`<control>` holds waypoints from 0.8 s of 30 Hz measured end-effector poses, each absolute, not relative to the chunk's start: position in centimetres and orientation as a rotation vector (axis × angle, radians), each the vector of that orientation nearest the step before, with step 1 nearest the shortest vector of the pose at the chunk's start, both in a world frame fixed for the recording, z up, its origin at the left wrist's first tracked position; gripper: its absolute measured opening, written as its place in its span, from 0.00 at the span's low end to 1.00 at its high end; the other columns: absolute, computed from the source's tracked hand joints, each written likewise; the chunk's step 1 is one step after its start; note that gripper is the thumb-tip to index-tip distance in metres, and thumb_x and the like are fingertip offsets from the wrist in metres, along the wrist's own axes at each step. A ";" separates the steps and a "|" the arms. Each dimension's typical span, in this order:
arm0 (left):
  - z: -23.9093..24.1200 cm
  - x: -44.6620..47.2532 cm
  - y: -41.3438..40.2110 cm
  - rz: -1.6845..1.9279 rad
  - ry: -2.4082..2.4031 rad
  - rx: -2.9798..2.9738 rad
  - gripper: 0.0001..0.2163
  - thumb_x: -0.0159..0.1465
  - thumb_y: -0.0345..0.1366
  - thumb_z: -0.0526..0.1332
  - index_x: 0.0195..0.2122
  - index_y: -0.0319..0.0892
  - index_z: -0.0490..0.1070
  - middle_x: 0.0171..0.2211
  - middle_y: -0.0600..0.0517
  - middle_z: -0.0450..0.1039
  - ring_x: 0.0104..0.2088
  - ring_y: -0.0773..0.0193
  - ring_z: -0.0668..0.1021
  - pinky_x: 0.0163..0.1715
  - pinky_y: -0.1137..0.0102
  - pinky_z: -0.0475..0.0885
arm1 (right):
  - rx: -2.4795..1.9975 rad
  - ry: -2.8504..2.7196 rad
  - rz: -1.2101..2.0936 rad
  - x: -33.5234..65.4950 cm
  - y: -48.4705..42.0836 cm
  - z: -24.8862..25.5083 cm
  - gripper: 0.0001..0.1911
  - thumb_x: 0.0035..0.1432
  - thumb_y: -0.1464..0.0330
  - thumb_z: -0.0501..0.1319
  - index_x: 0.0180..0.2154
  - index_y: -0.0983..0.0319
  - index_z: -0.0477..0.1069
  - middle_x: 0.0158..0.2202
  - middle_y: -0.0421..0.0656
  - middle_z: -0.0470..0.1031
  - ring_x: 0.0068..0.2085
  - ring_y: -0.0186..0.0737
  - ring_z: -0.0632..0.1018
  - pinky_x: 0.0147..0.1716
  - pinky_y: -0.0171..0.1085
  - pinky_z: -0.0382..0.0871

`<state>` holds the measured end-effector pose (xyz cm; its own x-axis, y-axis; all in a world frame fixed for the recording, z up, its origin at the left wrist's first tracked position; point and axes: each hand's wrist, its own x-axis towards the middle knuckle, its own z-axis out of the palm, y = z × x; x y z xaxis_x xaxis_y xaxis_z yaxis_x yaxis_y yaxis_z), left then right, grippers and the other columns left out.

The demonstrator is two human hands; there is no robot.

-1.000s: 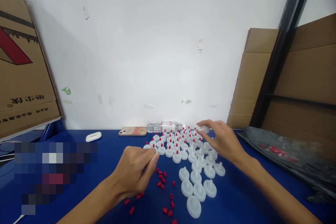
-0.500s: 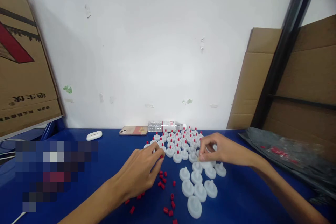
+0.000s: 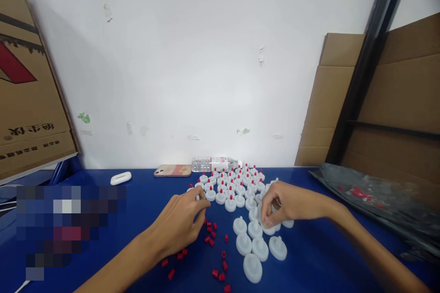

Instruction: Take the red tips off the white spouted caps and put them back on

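Note:
My right hand (image 3: 283, 203) is closed, its thumb and fingers pinching a white round lid with a spout (image 3: 269, 229) among other bare white lids. Several of these uncapped lids (image 3: 252, 268) stand spout up in front of it. Left of them, my left hand (image 3: 184, 217) hovers with thumb and forefinger pinched together; its fingertips hide most of what is between them. Small red caps (image 3: 222, 277) lie loose on the table near and below this hand. Behind both hands stand many white lids with red caps on their spouts (image 3: 230, 203).
A clear water bottle (image 3: 216, 164) lies along the wall, with a phone (image 3: 172, 170) beside it. A white earbud case (image 3: 121, 178) sits left on the blue table (image 3: 137, 201). A dark plastic bag (image 3: 364, 197) with red bits is at right. Cardboard boxes (image 3: 37, 100) flank both sides.
My right hand has come down and closed on a lid nearer me. A bit of red that showed at my left fingertips is now out of sight; that hand stays pinched. The view shifted slightly.

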<state>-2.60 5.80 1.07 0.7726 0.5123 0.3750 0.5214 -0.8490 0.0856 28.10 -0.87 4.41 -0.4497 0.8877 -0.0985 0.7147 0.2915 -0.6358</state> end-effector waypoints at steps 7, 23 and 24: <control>0.9 -2.6 5.8 -0.574 -0.874 -2.934 0.14 0.68 0.27 0.52 0.42 0.45 0.78 0.40 0.50 0.72 0.33 0.63 0.77 0.31 0.68 0.67 | -1.480 -2.291 0.974 28.0 -1.1 4.7 0.11 0.52 0.62 0.70 0.37 0.58 0.84 0.32 0.40 0.82 0.27 0.33 0.70 0.25 0.32 0.58; 0.1 -2.7 6.7 -0.511 -0.919 -2.947 0.10 0.70 0.31 0.53 0.46 0.46 0.73 0.43 0.50 0.75 0.40 0.57 0.80 0.38 0.65 0.72 | -1.470 -2.292 0.875 27.9 -0.9 4.8 0.18 0.59 0.53 0.65 0.38 0.60 0.82 0.28 0.41 0.80 0.27 0.35 0.72 0.25 0.32 0.60; 0.1 -2.7 6.8 -0.503 -0.927 -2.956 0.10 0.71 0.32 0.53 0.45 0.45 0.73 0.42 0.50 0.76 0.41 0.57 0.80 0.39 0.65 0.72 | -1.444 -2.266 0.781 27.6 -0.9 4.8 0.19 0.62 0.52 0.61 0.36 0.60 0.82 0.28 0.41 0.80 0.28 0.36 0.73 0.26 0.33 0.62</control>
